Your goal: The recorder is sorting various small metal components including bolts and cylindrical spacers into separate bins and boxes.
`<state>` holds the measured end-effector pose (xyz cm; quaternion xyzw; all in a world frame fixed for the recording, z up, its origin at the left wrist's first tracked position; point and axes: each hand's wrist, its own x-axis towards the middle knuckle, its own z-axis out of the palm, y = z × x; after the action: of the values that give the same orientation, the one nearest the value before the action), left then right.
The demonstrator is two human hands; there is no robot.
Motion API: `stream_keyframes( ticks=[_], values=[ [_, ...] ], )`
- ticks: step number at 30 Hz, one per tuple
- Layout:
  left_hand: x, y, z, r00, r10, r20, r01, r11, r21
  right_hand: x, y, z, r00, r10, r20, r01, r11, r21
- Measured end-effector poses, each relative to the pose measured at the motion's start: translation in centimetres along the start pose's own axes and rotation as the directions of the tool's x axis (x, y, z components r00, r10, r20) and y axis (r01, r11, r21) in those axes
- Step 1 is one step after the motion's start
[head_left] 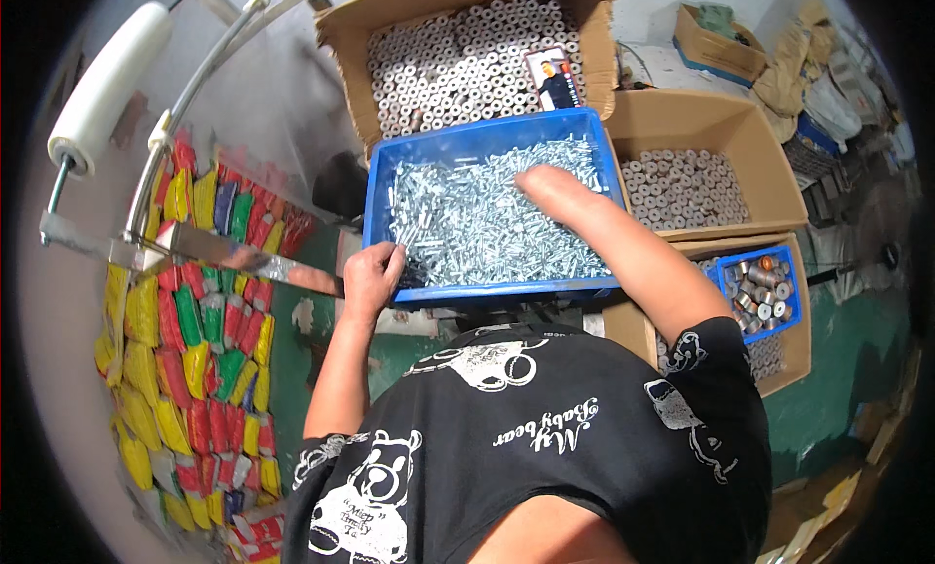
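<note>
A blue plastic tray point(604, 153) stands in front of me, filled with small shiny silver pins or screws point(477, 223). My left hand point(371, 280) is at the tray's near left corner, its fingers closed round the rim and the thumb along the side. Over the right part of the tray reaches my right arm, and my right hand point(553, 189) rests in the loose metal pieces. Its fingers point down into the heap and are hidden, so what they hold does not show.
Behind the tray a cardboard box point(341, 67) holds rows of metal rings and a picture card point(552, 77). Two more boxes stand to the right; on the nearer sits a small blue bin point(726, 282) of metal cylinders. A metal frame with a white roll point(109, 87) and colourful packets point(195, 350) are left.
</note>
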<state>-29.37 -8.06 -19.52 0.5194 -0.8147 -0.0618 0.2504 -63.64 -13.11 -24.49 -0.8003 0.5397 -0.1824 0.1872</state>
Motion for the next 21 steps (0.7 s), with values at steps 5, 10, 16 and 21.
stream_keyframes(
  ticks=[5, 10, 16, 21],
  values=[
    [0.1, 0.3, -0.2, 0.999, 0.034, -0.014, -0.034, 0.999, 0.010, -0.6, -3.0, -3.6, 0.994, 0.103, -0.028, -0.084, 0.917, 0.389],
    [-0.1, 0.3, -0.2, 0.997, 0.062, -0.055, -0.062, 0.998, -0.014, 0.0, -2.4, -5.5, 0.958, 0.251, 0.137, -0.135, -0.027, 0.990],
    [-0.2, -0.3, -0.3, 0.995, 0.080, -0.056, -0.084, 0.994, -0.067, 4.6, -3.5, -2.4, 0.860, 0.348, 0.374, -0.462, 0.215, 0.861],
    [-0.8, -1.2, 0.1, 0.996, 0.069, -0.057, -0.077, 0.986, -0.145, 10.4, -6.2, 2.0, 0.977, 0.207, -0.043, -0.211, 0.971, -0.114]
  ],
)
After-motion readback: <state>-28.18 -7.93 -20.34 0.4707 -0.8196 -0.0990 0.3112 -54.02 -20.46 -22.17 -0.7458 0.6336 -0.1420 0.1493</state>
